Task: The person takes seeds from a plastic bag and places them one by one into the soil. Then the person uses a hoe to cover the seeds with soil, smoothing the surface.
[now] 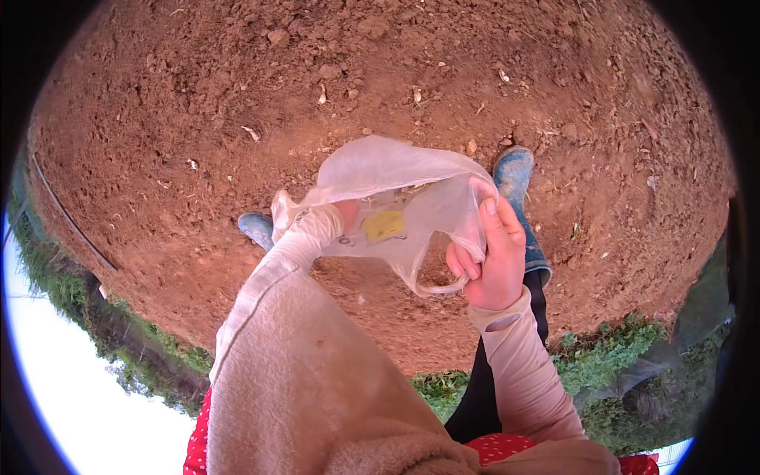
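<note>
A thin, whitish plastic carrier bag (398, 160) with a yellow print hangs between my hands, its mouth facing up. My right hand (499, 255) grips the bag's rim and one handle at the right. My left hand (349, 215) reaches inside the bag from the left, mostly hidden by the plastic and my sleeve; whether its fingers hold anything does not show. A few small, pale pieces are visible in the bag, too unclear to name.
Reddish-brown, crumbly soil (196, 89) surrounds my blue rubber boots (515, 178). Several small, pale bulbs or cloves (322, 94) lie scattered on it. A dark thin hose or rod (71, 217) lies at the left edge, and green plants (605, 356) grow behind me.
</note>
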A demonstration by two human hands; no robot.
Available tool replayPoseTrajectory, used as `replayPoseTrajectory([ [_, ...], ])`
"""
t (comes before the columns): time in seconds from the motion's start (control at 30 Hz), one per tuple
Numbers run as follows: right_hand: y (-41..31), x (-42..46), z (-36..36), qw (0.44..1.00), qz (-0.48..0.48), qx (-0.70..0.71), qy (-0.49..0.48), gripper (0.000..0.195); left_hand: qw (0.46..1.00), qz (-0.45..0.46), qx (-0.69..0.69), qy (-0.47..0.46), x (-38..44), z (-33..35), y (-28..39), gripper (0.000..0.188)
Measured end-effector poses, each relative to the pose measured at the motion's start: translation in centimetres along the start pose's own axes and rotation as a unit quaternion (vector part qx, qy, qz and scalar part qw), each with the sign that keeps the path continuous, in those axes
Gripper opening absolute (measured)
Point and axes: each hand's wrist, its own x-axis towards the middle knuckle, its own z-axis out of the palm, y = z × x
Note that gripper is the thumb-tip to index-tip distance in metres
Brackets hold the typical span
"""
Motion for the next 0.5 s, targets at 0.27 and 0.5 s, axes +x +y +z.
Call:
replayPoseTrajectory([
  [0.27,0.0,0.1,-0.4,1.000,0.006,-0.003,-0.018,0.026,0.996,-0.057,-0.065,0.031,1.4,3.6,0.3,0.023],
  [0.5,-0.3,0.4,-0.4,1.000,-0.002,-0.022,0.012,0.026,0.967,-0.104,-0.188,0.140,3.4,5.3,0.7,0.023],
])
